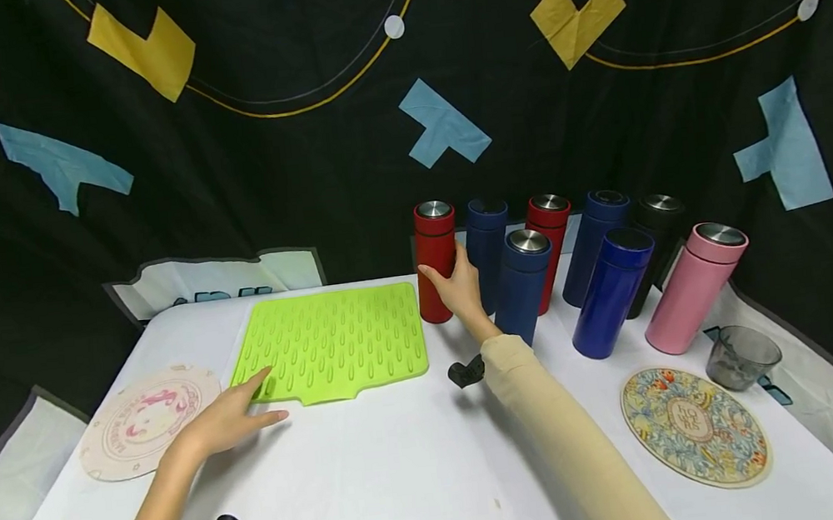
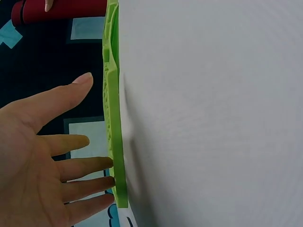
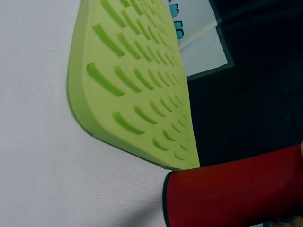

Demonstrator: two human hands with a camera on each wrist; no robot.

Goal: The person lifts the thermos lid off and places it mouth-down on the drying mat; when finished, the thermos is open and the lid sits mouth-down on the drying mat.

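Note:
My right hand (image 1: 464, 289) grips a red thermos bottle (image 1: 432, 246) with a silver lid, thumb in front and fingers round its right side. The bottle stands upright by the right edge of a lime-green ribbed drying mat (image 1: 341, 334); its base shows close to the mat's corner in the right wrist view. At the mat's front left corner is my left hand (image 1: 221, 423), fingers spread and straight, with fingertips at the mat's edge. In the left wrist view that hand (image 2: 33, 165) holds nothing.
Several more bottles stand at the right: a blue one (image 1: 525, 291), another red one (image 1: 553, 234), a glossy blue one (image 1: 612, 296) and a pink one (image 1: 698, 287). A patterned round coaster (image 1: 653, 413) and grey cup (image 1: 742, 356) are front right. A pink-printed round mat (image 1: 111, 453) lies left.

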